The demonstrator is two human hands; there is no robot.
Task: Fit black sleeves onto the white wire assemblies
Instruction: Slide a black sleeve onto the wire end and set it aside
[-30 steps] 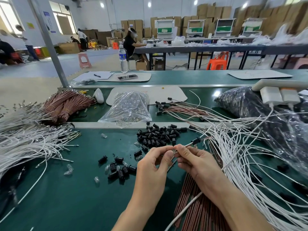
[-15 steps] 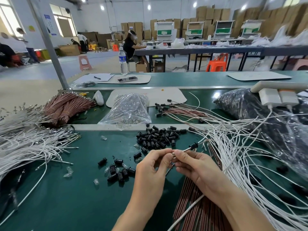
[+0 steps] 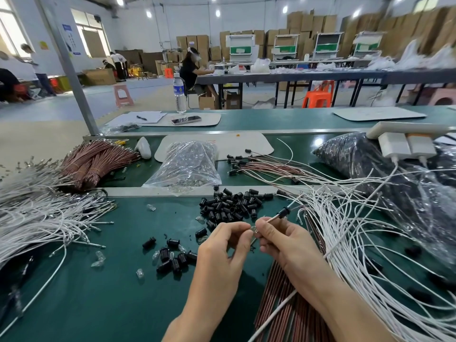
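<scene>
My left hand (image 3: 225,248) and my right hand (image 3: 283,239) meet fingertip to fingertip over the green bench. Between them they pinch a small clear part and the metal end of a wire. A black sleeve (image 3: 283,211) sits on the thin wire that sticks out up and right past my right fingers. A white wire (image 3: 272,314) trails back from under my right hand. A heap of loose black sleeves (image 3: 230,204) lies just beyond my hands, and a smaller cluster (image 3: 174,259) lies to the left. White wire assemblies (image 3: 350,233) fan out at the right.
A second mass of white wires (image 3: 37,218) covers the left of the bench. Copper-coloured wire bundles lie at back left (image 3: 93,161) and under my right forearm (image 3: 283,304). A clear bag (image 3: 187,164) and a dark bag (image 3: 385,174) stand behind. Small clear parts (image 3: 98,258) are scattered about.
My hands have stayed together, shifting only slightly. The view has tilted a little.
</scene>
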